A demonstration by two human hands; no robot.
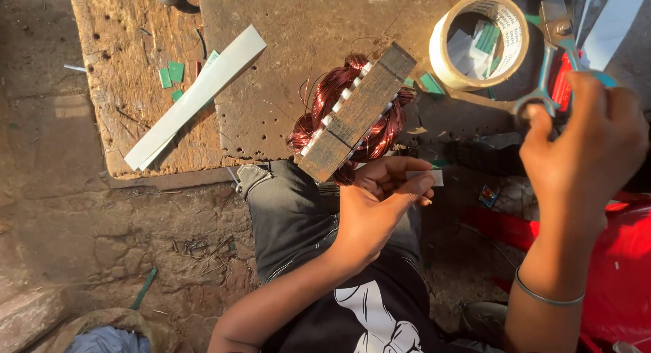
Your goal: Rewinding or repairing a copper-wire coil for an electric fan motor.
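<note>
Scraps of green card (171, 75), about 4, lie left of the stator block (356, 112), beside 1 long white strip (196, 99) on the wooden tabletop (122, 54). 1 stator block with copper coils (325, 99) rests at the tabletop edge, above the knee. Just below it, the left hand (380, 204) pinches 1 small white paper piece (426, 178). Right of the block sits 1 tape roll (481, 37). The right hand (590, 149) grips 1 pair of scissors (553, 61), blades cut off at the top. Red fabric (620, 271) lies below; things inside the roll are unclear.
</note>
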